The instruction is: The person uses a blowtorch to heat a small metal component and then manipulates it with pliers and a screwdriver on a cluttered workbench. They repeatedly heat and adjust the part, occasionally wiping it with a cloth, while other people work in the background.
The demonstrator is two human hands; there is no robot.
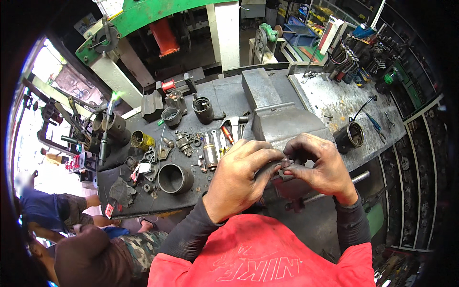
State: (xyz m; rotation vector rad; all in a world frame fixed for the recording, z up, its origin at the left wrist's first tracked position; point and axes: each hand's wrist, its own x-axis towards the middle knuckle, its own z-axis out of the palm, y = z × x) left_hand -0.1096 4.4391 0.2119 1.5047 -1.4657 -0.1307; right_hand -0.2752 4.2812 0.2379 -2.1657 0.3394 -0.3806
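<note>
Both of my hands meet in front of the large grey bench vise [287, 122]. The fingers of my left hand [241, 172] are bent into a pinch. Facing it, my right hand [320, 165] pinches as well, thumb against forefinger. Between the fingertips is a small brownish part [286, 161], mostly covered, so its kind does not show. To the left of my left hand lies a copper-coloured motor armature [209, 155], with wrenches and an orange-handled screwdriver [227, 134] behind it. An open metal cylinder housing [175, 179] stands nearer the bench's front edge.
Several gears and castings, such as a toothed shaft [182, 143], cover the dark workbench [215, 93]. A yellow can [142, 140] and dark cups stand among them. To the right is a black can [353, 135] near pliers [376, 125]. Two people [91, 253] are at the lower left.
</note>
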